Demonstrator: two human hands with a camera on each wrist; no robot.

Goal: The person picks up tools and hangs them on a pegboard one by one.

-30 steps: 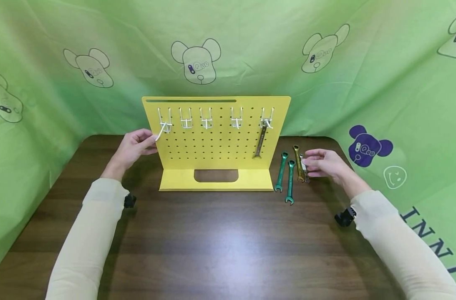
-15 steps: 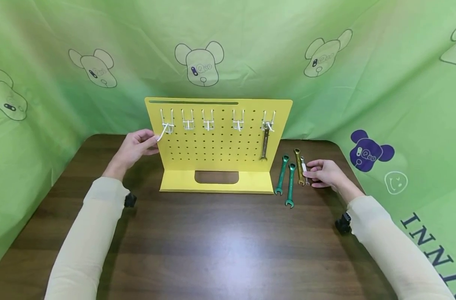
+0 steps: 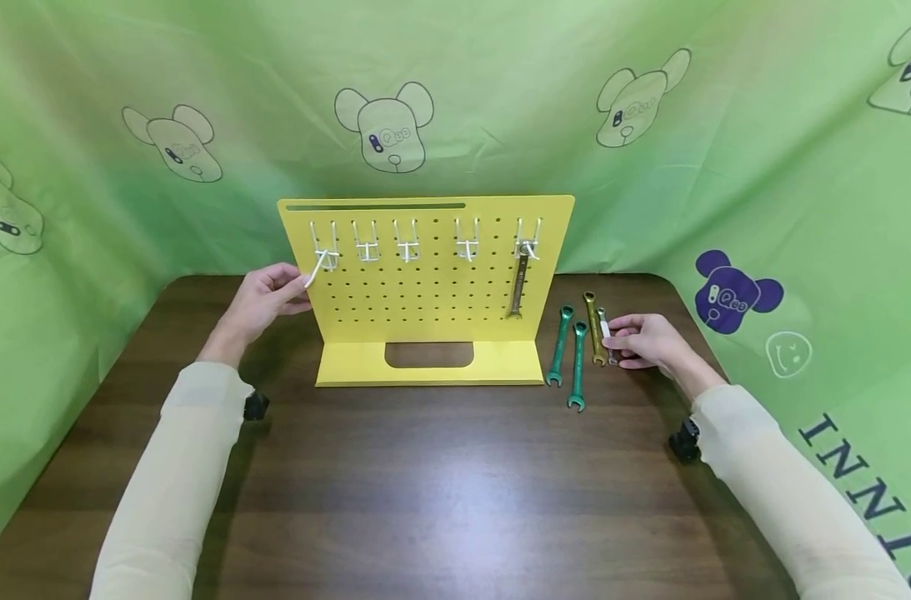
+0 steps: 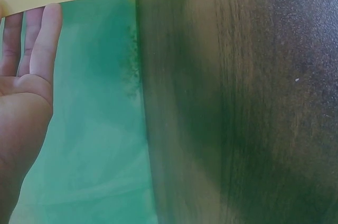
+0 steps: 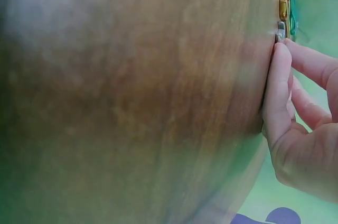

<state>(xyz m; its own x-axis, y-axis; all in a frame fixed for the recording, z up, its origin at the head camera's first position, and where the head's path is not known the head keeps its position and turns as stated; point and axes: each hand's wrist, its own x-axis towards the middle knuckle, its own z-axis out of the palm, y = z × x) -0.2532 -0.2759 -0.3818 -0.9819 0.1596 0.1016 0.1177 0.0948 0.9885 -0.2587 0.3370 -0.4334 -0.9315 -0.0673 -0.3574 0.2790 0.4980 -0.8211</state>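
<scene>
My left hand [image 3: 263, 302] grips the left edge of a yellow pegboard [image 3: 350, 362], thumb in front and fingers [image 4: 45, 44] behind it. Over on the right, my right hand [image 3: 646, 340] pinches a small silver wrench [image 3: 604, 325] between thumb and fingertips, low at the tabletop. Part of that wrench is hidden by the fingers. Just left of it lies a gold ratchet wrench [image 3: 594, 329]. Two green ratchet wrenches lie between the gold one and the board, one farther back [image 3: 560, 346] and one nearer [image 3: 578, 367]. Another dark metal wrench [image 3: 518, 287] hangs from the board's rightmost hook.
Several white wire hooks, among them the leftmost one [image 3: 324, 257], stick out from the board's upper half. The brown wooden table [image 3: 395, 475] extends toward me. A green printed cloth [image 3: 500, 125] hangs behind and along both sides.
My right hand has lowered onto the silver wrench and now pinches it. The hanging wrench swings slightly. My left hand keeps its hold on the board.
</scene>
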